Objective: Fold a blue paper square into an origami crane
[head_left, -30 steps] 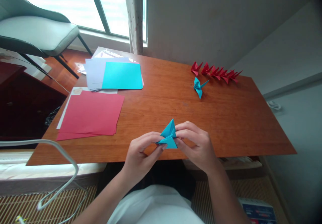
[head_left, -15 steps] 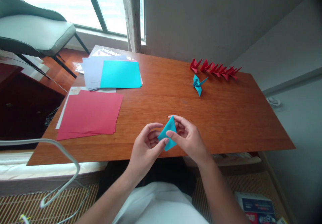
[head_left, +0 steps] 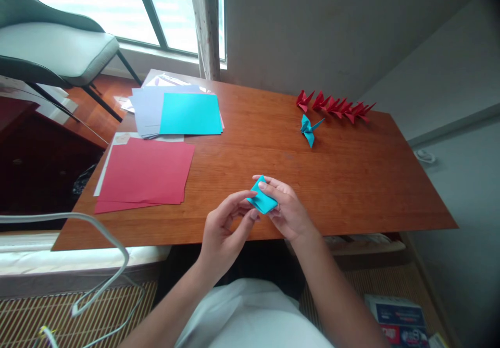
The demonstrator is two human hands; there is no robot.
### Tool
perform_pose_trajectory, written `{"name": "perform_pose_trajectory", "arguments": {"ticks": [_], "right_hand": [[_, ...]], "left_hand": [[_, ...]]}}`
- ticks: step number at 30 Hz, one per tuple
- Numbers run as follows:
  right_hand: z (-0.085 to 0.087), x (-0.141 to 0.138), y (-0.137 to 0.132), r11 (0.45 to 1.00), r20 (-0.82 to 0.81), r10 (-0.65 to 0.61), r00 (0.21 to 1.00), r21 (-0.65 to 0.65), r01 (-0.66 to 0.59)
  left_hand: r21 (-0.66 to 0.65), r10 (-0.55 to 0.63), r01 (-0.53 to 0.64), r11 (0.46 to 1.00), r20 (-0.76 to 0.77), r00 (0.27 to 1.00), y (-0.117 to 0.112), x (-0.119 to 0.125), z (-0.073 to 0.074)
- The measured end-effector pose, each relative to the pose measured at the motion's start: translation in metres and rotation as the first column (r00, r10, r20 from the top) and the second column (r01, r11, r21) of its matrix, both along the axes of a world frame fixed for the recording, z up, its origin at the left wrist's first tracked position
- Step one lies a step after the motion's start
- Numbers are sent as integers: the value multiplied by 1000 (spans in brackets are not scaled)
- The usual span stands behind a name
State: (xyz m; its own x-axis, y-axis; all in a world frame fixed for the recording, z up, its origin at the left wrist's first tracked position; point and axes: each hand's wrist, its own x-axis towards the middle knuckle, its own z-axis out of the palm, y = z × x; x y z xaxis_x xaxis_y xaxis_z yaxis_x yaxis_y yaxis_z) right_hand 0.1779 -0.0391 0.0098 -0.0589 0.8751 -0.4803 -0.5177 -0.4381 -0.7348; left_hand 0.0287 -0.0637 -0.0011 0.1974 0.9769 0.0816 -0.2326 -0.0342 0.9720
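White cable (head_left: 39, 216), one, looping at far left before the bench (head_left: 351, 191). Red sheets (head_left: 146, 173), stacked at the bench's left end, partly over white paper. Blue sheet (head_left: 191, 113), one, behind them, lying on pale sheets (head_left: 146, 108).

Left hand (head_left: 230, 223), grip with thumb and forefinger parted at the folded blue paper's left side, forefinger tip touching; whether it also pinches cannot be told. Folded blue paper (head_left: 264, 201), one, between the hands above the bench's near edge: right of the left fingertips, left of the right palm, one corner pointing away from the wearer, no clear long axis. Right hand (head_left: 291, 210), grip pinching that paper, thumb on top, fingers behind; the firmer contact of the two.

Blue crane (head_left: 308, 129), one, beyond the right hand. Red cranes (head_left: 336, 107), a row, along the far edge. Printed box (head_left: 398, 317), one, low at right; contents not visible.
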Motion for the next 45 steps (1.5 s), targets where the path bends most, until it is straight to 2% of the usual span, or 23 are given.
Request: {"name": "perform_pose_trajectory", "arguments": {"ticks": [4,10,19,30,36,45], "right_hand": [[-1,-8,-1,996,-108,-79,991,-58,73],[-7,-22,-4,965,-117,-260,958,-66,254],[-8,-38,-12,911,-92,-413,906,-21,413],[-5,-48,-20,895,16,-444,896,56,443],[-5,-49,-22,908,45,-418,907,57,415],[-3,-50,-22,891,-5,-451,892,49,451]], "left_hand": [[82,143,-139,987,-53,988,-1,2,2],[245,237,-181,953,-226,945,0,7,6],[238,279,-232,943,-184,943,3,18,7],[156,428,-409,899,-114,897,0,32,11],[210,462,-434,876,-107,880,1,32,7],[302,468,-428,852,-74,880,5,31,3]]}}
